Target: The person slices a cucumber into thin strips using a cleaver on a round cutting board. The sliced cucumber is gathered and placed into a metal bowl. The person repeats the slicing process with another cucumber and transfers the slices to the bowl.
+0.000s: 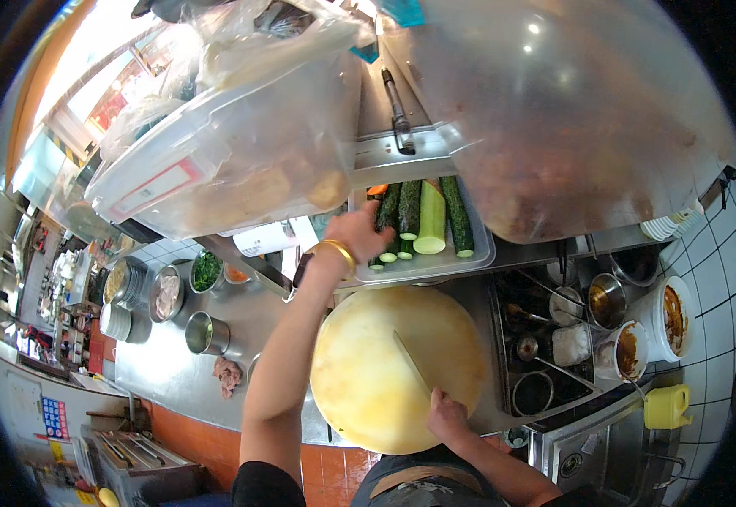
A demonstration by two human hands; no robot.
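My right hand (pixel 449 418) grips a kitchen knife (pixel 413 364), its blade over a round, pale yellow chopping board (pixel 368 380). No food lies on the board. Beyond it, my left hand (pixel 361 233) reaches over a clear plastic tray (pixel 482 253), fingers apart, with nothing visible in its grasp. Whether a fingertip touches the vegetables is hidden. Several dark green cucumbers (pixel 457 218) lie in the tray, some with cut ends. Among them is a thicker, pale green peeled piece (pixel 430 228). An orange carrot-like piece (pixel 377 189) shows at the tray's back left.
Large translucent bins (pixel 235 158) overhang the left and right of the shelf. A black-handled tool (pixel 398 114) lies between them. Metal bowls (pixel 166 293), a steel pot (pixel 206 333) and a crumpled cloth (pixel 226 375) occupy the left counter. Sauce tubs (pixel 673 320) and ladles (pixel 528 347) stand right.
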